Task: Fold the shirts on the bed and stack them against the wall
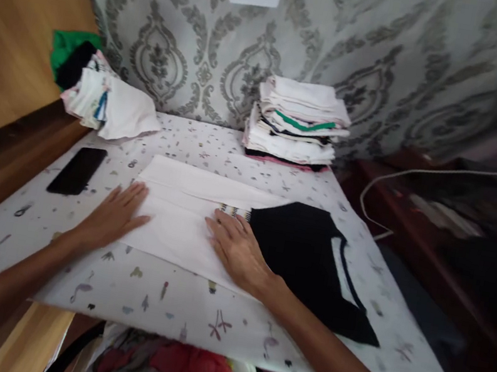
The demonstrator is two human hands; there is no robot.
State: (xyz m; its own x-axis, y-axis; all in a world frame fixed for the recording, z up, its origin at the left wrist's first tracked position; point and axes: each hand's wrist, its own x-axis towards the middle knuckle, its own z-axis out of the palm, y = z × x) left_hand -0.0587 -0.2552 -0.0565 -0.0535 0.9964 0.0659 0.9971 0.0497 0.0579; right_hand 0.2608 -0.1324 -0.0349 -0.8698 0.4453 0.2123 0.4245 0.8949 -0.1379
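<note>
A white and black shirt [174,231] lies flat across the table, its far side folded inward lengthwise. The black part with the neckline is at the right, and the white part reaches to the left. My left hand [117,215] rests on the white left end, fingers stretched out, palm down. Near the border between white and black, my right hand [237,251] lies flat with its fingers extended, partly covering a striped printed band [228,210]. Neither hand grips the cloth.
A black phone [78,171] lies left of the shirt. Folded clothes [297,124] are stacked against the patterned wall. A loose clothes heap [119,104] sits at the back left, beside a wooden panel [20,14]. A white cable [394,172] hangs at the right.
</note>
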